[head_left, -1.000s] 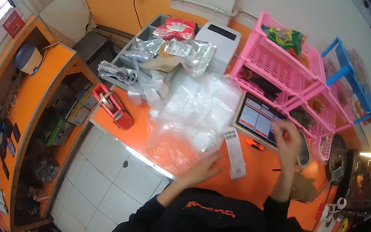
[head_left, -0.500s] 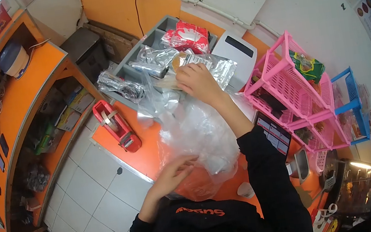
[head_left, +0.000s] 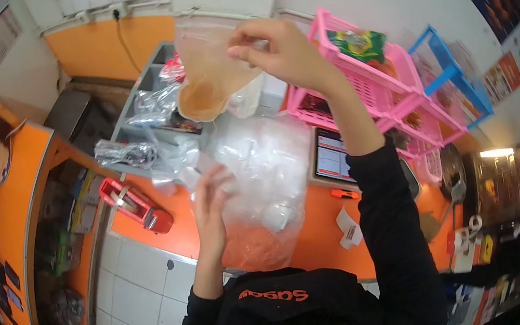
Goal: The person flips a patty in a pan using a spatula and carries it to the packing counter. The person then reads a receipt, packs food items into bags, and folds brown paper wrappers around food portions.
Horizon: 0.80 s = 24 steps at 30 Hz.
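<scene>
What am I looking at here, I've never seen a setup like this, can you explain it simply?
There's no machine here: these are a person's own two bare hands. The view comes from one camera worn on their head, looking forward and down, so their black sleeves reach in from the bottom.

The right hand holds up a see-through bag with something brownish at its bottom. The left hand looks blurred and open, near a pile of clear plastic.

On the orange counter there's also a red tape dispenser, a tablet and a paper slip.
</scene>
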Tool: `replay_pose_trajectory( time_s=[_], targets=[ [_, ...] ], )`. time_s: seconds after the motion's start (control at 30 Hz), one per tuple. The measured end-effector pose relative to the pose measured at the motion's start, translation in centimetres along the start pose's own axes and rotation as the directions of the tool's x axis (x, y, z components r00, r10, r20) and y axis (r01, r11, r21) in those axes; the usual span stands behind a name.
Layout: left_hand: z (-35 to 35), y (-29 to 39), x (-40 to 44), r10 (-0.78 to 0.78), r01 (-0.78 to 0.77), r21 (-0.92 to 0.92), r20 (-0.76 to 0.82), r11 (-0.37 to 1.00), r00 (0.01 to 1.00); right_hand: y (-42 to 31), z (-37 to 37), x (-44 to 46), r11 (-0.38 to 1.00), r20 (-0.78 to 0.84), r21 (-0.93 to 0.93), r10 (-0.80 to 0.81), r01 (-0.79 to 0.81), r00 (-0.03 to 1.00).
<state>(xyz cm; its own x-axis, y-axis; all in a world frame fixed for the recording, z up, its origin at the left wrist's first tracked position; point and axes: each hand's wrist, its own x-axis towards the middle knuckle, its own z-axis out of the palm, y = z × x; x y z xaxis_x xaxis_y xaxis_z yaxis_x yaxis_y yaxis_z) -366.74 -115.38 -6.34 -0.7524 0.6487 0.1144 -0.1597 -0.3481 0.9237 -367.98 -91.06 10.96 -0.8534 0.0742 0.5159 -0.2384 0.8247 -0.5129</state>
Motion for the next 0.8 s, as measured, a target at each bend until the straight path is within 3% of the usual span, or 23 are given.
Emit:
replay_pose_trajectory(
  time_s=[0.03, 0.13, 0.23, 0.27, 0.37, 0.4, 0.5, 0.53, 0.63, 0.67, 0.77, 0.8],
  targets=[
    [1.5, -0.2, 1.4, 0.048, -0.053, -0.054, -0.077, 0.997, 0.996, -1.9, -1.9, -1.1, 0.998, -0.002, 0.06, 0.036, -0.036, 0.999],
    [6.9, -1.5, 4.0, 0.072, -0.088, -0.316, -0.062, 0.945, 0.995, -6.4, -7.0, -5.7, 0.984, -0.02, 0.088, 0.157, -0.155, 0.987],
    [10.8, -3.7, 3.3, -0.014, 0.163, -0.584, 0.251, 0.795, 0.968, -7.9, -10.8, -11.7, 0.992, -0.065, -0.051, 0.112, -0.116, 0.992],
    [12.0, -4.4, 2.5, -0.058, 0.219, -0.541, 0.299, 0.812, 0.953, -8.1, -12.0, -14.2, 0.978, -0.124, -0.119, 0.158, -0.173, 0.98],
    [16.6, -6.3, -0.2, -0.166, 0.338, -0.407, 0.403, 0.848, 0.9, -10.6, -17.0, -21.8, 0.876, 0.002, -0.193, 0.451, -0.443, 0.892],
    [18.3, -6.8, -1.3, -0.197, 0.367, -0.361, 0.429, 0.857, 0.881, -9.9, -18.1, -24.7, 0.818, 0.038, -0.118, 0.571, -0.563, 0.82],
    [22.3, -9.5, -4.4, -0.266, 0.408, -0.206, 0.493, 0.89, 0.829, -9.9, -20.7, -32.5, 0.682, -0.118, -0.211, 0.694, -0.701, 0.71],
    [23.7, -10.1, -5.5, -0.277, 0.392, -0.145, 0.493, 0.908, 0.825, -11.2, -21.3, -34.2, 0.569, -0.176, -0.228, 0.774, -0.79, 0.608],
    [27.3, -11.6, -8.0, -0.323, 0.392, -0.018, 0.534, 0.92, 0.781, -9.9, -21.4, -41.9, 0.539, -0.319, -0.224, 0.747, -0.812, 0.584],
    [27.5, -13.1, -8.2, -0.354, 0.411, 0.017, 0.542, 0.912, 0.762, -9.9, -21.6, -44.2, 0.517, -0.304, -0.117, 0.794, -0.848, 0.526],
    [29.5, -14.0, -9.1, -0.373, 0.367, 0.121, 0.522, 0.922, 0.767, -5.9, -21.4, -52.2, 0.772, -0.419, 0.012, 0.581, -0.636, 0.697],
    [30.2, -13.8, -9.1, -0.357, 0.32, 0.166, 0.542, 0.933, 0.76, -5.7, -21.4, -53.7, 0.711, -0.389, 0.107, 0.673, -0.695, 0.629]
  ],
)
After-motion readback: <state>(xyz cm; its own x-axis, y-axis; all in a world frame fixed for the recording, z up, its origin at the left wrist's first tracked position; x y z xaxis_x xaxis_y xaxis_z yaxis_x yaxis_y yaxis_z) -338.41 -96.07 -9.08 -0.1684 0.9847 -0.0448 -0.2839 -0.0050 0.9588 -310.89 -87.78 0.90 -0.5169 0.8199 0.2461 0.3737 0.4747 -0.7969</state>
